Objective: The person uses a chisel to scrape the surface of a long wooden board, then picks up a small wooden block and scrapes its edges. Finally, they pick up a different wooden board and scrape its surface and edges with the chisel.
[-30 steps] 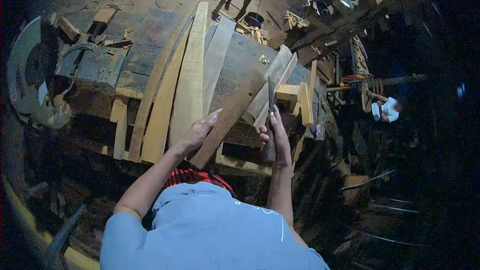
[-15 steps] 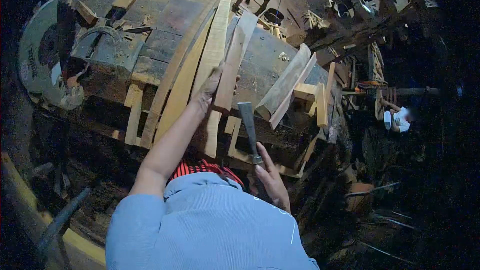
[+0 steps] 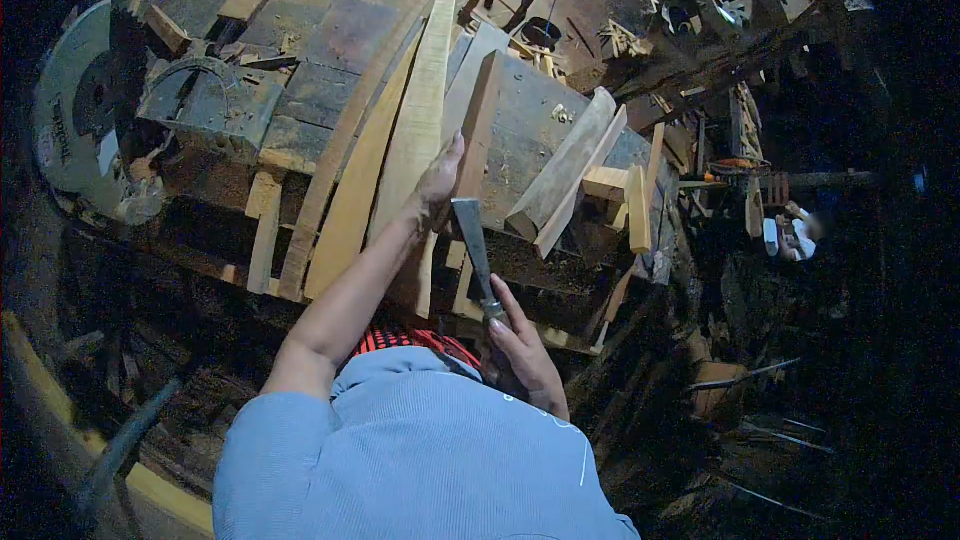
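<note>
My left hand (image 3: 438, 178) is at the near end of a reddish-brown wood piece (image 3: 481, 125), its thumb and palm against the left side; its other fingers are hidden behind the wood. A long pale board (image 3: 424, 90) lies just left of that hand. In my right hand (image 3: 522, 345) is a chisel (image 3: 475, 250), gripped near the base of its metal blade. The blade points up and forward, its flat tip close to the near end of the reddish-brown piece.
A large circular saw blade (image 3: 75, 110) stands at the left of the workbench (image 3: 345, 35). Thick wood pieces (image 3: 568, 165) lie right of my hands. A person (image 3: 796, 236) in white is at the far right.
The reddish-brown piece has turned, showing a narrower face. My left hand has shifted slightly right, its fingers now hidden. The chisel has moved left and up, closer to the wood.
</note>
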### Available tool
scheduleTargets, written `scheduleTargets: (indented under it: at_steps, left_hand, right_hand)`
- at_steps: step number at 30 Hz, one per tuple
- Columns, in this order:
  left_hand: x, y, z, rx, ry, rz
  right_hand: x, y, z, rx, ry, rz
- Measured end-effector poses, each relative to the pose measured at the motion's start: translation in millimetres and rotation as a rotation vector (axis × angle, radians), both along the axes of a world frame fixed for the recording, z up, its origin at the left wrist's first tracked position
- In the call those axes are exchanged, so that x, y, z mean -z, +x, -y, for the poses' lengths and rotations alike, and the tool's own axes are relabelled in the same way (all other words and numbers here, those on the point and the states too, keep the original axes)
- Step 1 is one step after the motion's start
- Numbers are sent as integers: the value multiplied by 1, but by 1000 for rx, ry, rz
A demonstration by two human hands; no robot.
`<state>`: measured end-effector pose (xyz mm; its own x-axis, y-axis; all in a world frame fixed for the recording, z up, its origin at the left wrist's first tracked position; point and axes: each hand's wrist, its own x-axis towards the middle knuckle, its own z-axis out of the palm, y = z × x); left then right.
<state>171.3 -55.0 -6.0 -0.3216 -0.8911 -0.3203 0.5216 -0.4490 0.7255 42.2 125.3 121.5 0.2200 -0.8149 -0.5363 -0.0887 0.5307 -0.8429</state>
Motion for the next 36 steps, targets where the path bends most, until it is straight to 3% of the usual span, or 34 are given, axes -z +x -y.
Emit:
scheduleTargets:
  at_steps: [2,6,8,9,11,14,17,20,21,23,24,26,27,30,32,36]
  left_hand:
    - [13,-5,-4,-40,-52,146]
    - [-10,4,-23,62,-117,71]
    - [-18,5,-34,28,-171,360]
    - [-18,5,-36,29,-172,361]
    - [-17,6,-39,141,-36,51]
    - [6,8,-39,155,-12,138]
    - [-4,15,-43,95,-110,92]
    - [68,2,-29,18,-120,32]
    - [49,7,-30,17,-122,32]
    - [-17,21,-37,129,199,-172]
    - [-23,22,-40,126,195,-175]
    - [-28,21,-48,171,102,220]
    - [-29,20,-54,173,106,221]
    - [-31,18,-69,201,-115,192]
    - [-31,25,-75,365,-101,65]
    - [-49,38,-85,452,80,-35]
  right_hand:
    - [4,-1,4,21,15,24]
    - [8,-2,12,74,24,99]
    - [5,-1,19,97,12,59]
    - [4,-1,23,122,0,19]
    - [9,-4,31,93,-84,-44]
    - [15,-7,32,77,-160,-23]
    - [15,-5,30,66,-83,67]
    - [20,0,25,38,-111,-36]
    - [20,1,23,38,-113,-36]
    - [21,4,22,15,-128,-1]
    - [20,7,27,4,-162,-87]
    - [5,7,36,121,-29,33]
    - [-2,9,43,244,107,157]
    - [-4,0,64,357,42,158]
    - [-7,-7,73,372,-6,168]
    - [5,-40,87,384,3,226]
